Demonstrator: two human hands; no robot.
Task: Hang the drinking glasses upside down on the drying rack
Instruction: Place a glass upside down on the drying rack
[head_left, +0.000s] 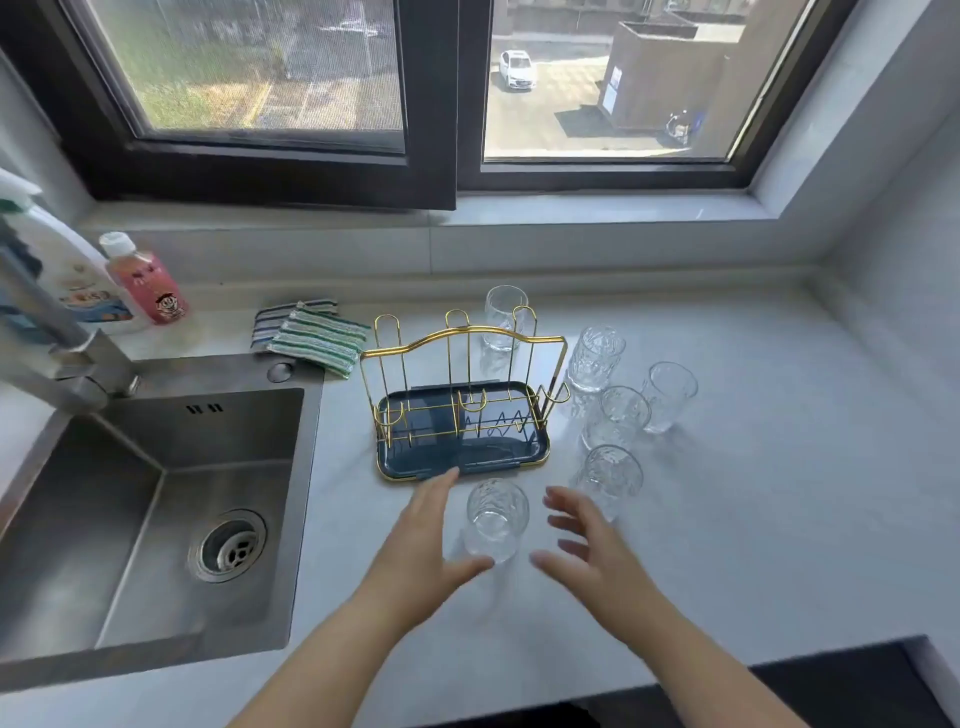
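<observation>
A gold wire drying rack stands on a dark blue tray in the middle of the counter; its prongs are bare. One clear glass stands upright in front of the tray, between my hands. My left hand is open just left of it, thumb near its base. My right hand is open to its right, fingers spread, not touching. Several more clear glasses stand right of the rack, the nearest by my right fingers. Another glass stands behind the rack.
A steel sink with a faucet lies to the left. Striped cloths lie behind it, with a pink bottle and a white bottle at the back left. A window sill runs along the back.
</observation>
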